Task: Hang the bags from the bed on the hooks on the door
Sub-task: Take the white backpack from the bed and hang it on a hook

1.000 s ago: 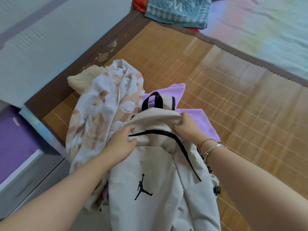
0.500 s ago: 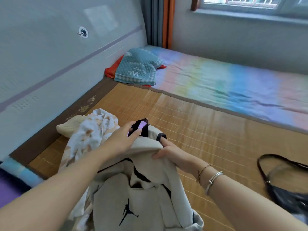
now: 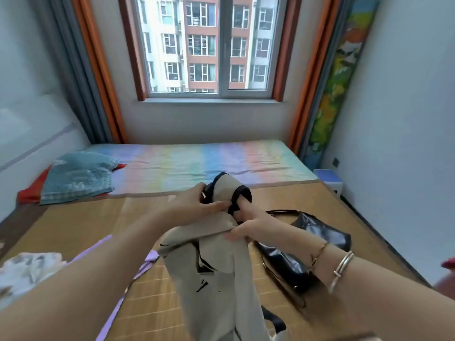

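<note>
A beige backpack (image 3: 216,274) with black trim hangs in the air above the bed, held up by its top. My left hand (image 3: 194,207) grips the top of it from the left. My right hand (image 3: 248,225) holds it from the right, with a finger hooked through the black top loop (image 3: 242,193). A shiny black handbag (image 3: 307,242) lies on the bamboo mat (image 3: 73,225) to the right, partly behind my right wrist. A white patterned bag (image 3: 27,269) lies at the left edge on a purple cloth (image 3: 108,318). No door or hooks are in view.
The bed runs to a window wall; a rainbow-striped sheet (image 3: 197,163) covers its far part. A teal towel (image 3: 76,175) on a red cloth lies far left. A blue-topped stool (image 3: 328,178) stands by the right wall. Curtains hang at both window sides.
The backpack has been lifted off the bed and both hands have risen with it. My view has swung up from the mat to the window. My right finger now sits in the top loop.
</note>
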`<move>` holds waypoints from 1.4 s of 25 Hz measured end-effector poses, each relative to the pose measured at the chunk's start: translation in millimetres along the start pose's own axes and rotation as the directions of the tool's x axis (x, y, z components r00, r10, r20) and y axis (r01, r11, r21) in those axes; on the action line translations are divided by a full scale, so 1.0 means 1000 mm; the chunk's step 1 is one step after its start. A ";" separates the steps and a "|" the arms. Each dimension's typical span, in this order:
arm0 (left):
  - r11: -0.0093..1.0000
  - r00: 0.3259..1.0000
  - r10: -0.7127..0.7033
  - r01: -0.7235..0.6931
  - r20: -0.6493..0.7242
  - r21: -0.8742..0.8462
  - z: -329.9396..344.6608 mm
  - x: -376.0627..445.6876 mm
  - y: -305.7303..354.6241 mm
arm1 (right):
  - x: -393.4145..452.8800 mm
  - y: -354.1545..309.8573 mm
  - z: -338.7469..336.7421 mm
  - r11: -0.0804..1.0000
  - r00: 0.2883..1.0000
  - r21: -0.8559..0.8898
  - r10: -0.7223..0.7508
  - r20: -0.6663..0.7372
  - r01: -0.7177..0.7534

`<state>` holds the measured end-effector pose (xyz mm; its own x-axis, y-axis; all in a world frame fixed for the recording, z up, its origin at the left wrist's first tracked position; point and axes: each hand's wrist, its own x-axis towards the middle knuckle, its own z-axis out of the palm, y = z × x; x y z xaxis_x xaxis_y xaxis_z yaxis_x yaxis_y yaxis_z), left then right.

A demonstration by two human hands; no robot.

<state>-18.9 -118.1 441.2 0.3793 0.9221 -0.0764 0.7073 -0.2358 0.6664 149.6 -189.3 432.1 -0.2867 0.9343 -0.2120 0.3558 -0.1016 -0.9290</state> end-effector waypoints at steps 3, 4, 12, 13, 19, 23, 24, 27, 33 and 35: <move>0.973 0.980 0.187 -0.176 0.066 -0.151 0.031 0.014 0.093 | -0.070 -0.001 -0.068 0.998 0.984 -0.049 -0.054 -0.169 0.046; 0.955 0.967 0.245 -0.228 0.068 -0.192 0.048 0.020 0.129 | -0.096 0.003 -0.095 0.997 0.969 -0.065 -0.064 -0.239 0.050; 0.698 0.748 0.640 -0.470 0.175 -0.540 0.222 0.058 0.419 | -0.333 0.073 -0.343 0.999 0.736 -0.025 -0.037 -0.675 0.027; 0.669 0.714 0.665 -0.439 0.219 -0.600 0.246 0.060 0.456 | -0.368 0.085 -0.372 0.997 0.619 -0.068 -0.074 -0.782 0.032; 0.569 0.439 0.804 -0.371 0.402 -0.733 0.363 0.051 0.633 | -0.516 0.155 -0.480 0.944 0.215 -0.145 -0.082 -0.973 -0.295; 0.493 0.220 0.870 -0.388 0.442 -0.778 0.430 0.029 0.734 | -0.598 0.184 -0.526 0.945 0.150 -0.070 -0.022 -0.988 -0.319; 0.489 0.175 0.871 -0.387 0.458 -0.782 0.449 0.023 0.760 | -0.621 0.189 -0.537 0.942 0.086 -0.037 -0.008 -0.996 -0.334; 0.474 0.038 0.863 -0.404 0.504 -0.782 0.500 0.005 0.825 | -0.685 0.194 -0.557 0.959 -0.196 0.065 0.010 -0.980 -0.275; 0.296 -0.403 0.777 -0.445 0.484 -0.845 0.607 -0.087 0.966 | -0.848 0.150 -0.558 0.974 -0.696 0.013 -0.153 -0.701 -0.227; 0.223 -0.468 0.784 -0.399 0.407 -0.889 0.630 -0.134 1.001 | -0.892 0.134 -0.548 0.966 -0.762 0.045 -0.172 -0.625 -0.255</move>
<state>1014.4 -670.6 651.1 0.6199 -0.7416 0.2565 -0.5239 -0.1478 0.8388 940.4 -848.9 662.5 0.7131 -0.4806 0.5104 0.3767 -0.3513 -0.8571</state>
